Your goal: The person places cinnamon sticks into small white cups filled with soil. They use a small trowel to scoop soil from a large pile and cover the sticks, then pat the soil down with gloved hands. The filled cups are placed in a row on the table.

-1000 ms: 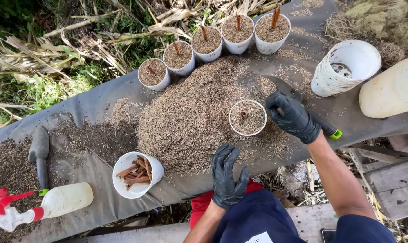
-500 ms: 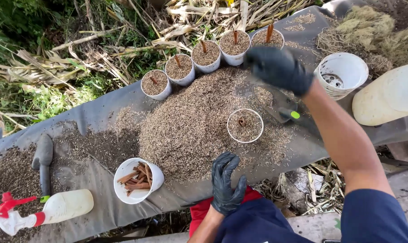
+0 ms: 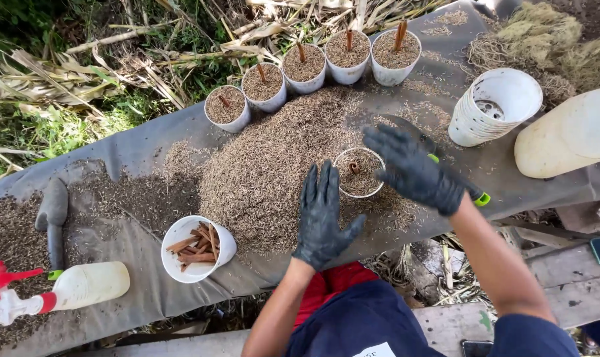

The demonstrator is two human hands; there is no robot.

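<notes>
White pot point(image 3: 359, 173), husk-filled, brown cutting seemingly upright, gloved hands open beside it

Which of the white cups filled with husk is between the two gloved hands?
The filled cup standing alone on the husk pile, with one short stick; the five other cups stand in a row at the far edge.

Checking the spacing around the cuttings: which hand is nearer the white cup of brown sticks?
Left. The left hand hovers just right of the white cup of brown sticks; the right hand is farther right, beyond the filled pot.
</notes>
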